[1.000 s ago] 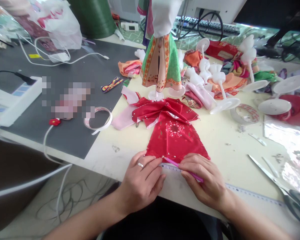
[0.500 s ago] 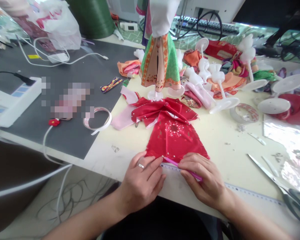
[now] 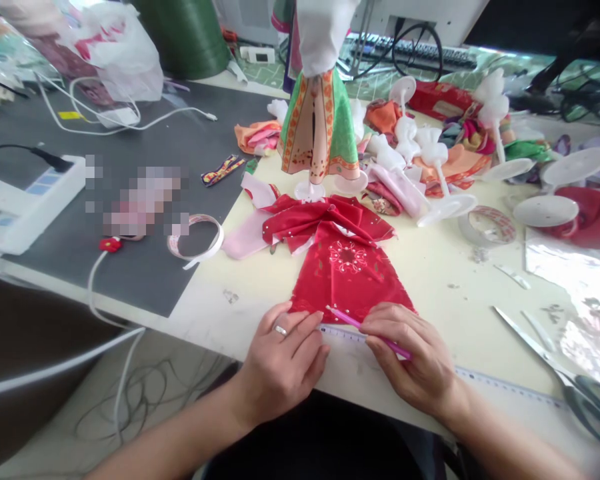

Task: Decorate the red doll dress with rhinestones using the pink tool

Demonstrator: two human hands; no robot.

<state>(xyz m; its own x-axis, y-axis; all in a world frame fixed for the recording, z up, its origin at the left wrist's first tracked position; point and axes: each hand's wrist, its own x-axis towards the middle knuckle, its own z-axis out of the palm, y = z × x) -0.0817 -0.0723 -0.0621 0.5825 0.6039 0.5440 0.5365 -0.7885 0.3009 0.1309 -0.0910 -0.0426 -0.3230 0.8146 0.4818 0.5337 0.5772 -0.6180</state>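
Observation:
A small red doll dress (image 3: 365,287), with a pale flower pattern and tiny white dots, lies spread in front of me. My left hand (image 3: 285,357), a ring on one finger, rests with extended fingers on the dress's lower left hem. A ruler (image 3: 347,333) runs along that hem, partly hidden under my hands. Between the thumb and fingers of my right hand (image 3: 413,353) is a slim pink pen (image 3: 347,319). Its pale tip points left, over the red cloth near the hem; whether it touches cannot be made out.
Scissors (image 3: 555,363) lie at the right. Tape rolls (image 3: 196,238) sit on both sides. Behind the dress stand a dressed doll form (image 3: 320,127) and several white mannequin stands (image 3: 435,153) among cloth pieces. A power strip (image 3: 35,207) and white cables are at the left.
My right hand has shifted slightly to the right with the pink pen, and its tip sits a little further from my left fingertips. The left hand has barely moved.

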